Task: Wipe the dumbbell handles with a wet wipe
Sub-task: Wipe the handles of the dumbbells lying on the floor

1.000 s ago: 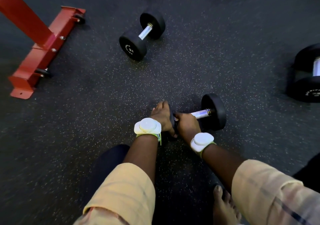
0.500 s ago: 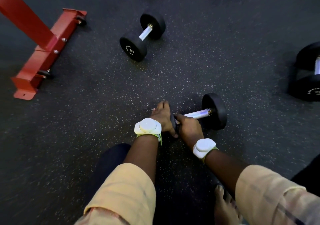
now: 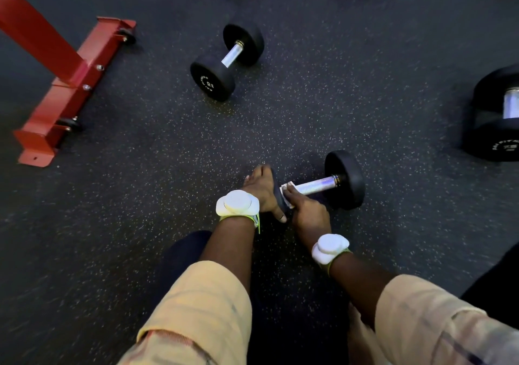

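White wet wipe point(image 3: 287, 189) mostly hidden under closed right hand point(image 3: 307, 213) on handle point(image 3: 316, 185), left hand point(image 3: 261, 189) gripping covered weight.

Person's forearms: each wrist carries a white, rounded disc-shaped device — left wrist device point(image 3: 237, 203), right wrist device point(image 3: 330, 248) — on a yellow-green strap. Pale tan sleeves, left sleeve point(image 3: 196, 308) and right sleeve point(image 3: 438, 328), rolled below the elbow, the right faintly striped.

Dim, wide-angle warp, blurred edges

Far dumbbell point(image 3: 212, 77) end cap reads "10", prob.; other print illegible.
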Demonstrator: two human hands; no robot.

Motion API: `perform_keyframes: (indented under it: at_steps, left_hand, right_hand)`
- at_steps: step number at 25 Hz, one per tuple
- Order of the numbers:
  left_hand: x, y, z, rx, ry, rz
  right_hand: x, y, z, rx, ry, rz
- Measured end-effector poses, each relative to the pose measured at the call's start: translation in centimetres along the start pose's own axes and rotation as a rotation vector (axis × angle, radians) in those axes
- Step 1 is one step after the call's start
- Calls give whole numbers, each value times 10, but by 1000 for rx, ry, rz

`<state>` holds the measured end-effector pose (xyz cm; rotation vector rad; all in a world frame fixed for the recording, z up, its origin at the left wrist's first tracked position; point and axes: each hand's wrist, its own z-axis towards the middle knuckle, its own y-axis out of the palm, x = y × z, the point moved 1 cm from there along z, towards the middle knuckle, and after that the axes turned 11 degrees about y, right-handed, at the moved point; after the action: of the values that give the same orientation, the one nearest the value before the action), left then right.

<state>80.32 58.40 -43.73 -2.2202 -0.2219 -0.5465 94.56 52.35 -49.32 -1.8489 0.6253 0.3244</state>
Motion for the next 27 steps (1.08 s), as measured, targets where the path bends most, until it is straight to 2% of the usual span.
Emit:
perform_keyframes:
  at_steps: [3,6,9,12,15,17,19,22,24,27]
  left_hand:
    - [0,-1,0,-6,-4,-6]
    - [-1,-2,1,-14,2,-8]
    - [0,-2,1,-13,-6,-9]
    - [0,-1,0,-5,1,7]
    - [1,-1,-1,2,-5,18]
    - [1,0,-1,1,-13,2]
    - [1,1,-1,3,-17,8]
    - [1,1,-2,5,-14,17]
    - [1,1,-1,13,-13,21]
    - [0,5,-1,27,-9,33]
  right_hand:
    - [6,3,-5,-29,-68,-56]
    - [4,-3,-3,-11,-4,-54]
    - [4,1,-7,-43,-65,-77]
    - [5,-3,-5,-7,-8,-72]
    - [2,0,-12,-32,-46,-75]
    - [4,3,-19,49,-33,9]
    - [3,7,-26,202,83,154]
    - [-7,15,-33,327,427,382]
    - [-9,19,-25,258,650,592]
    - [-17,28,0,66,747,755]
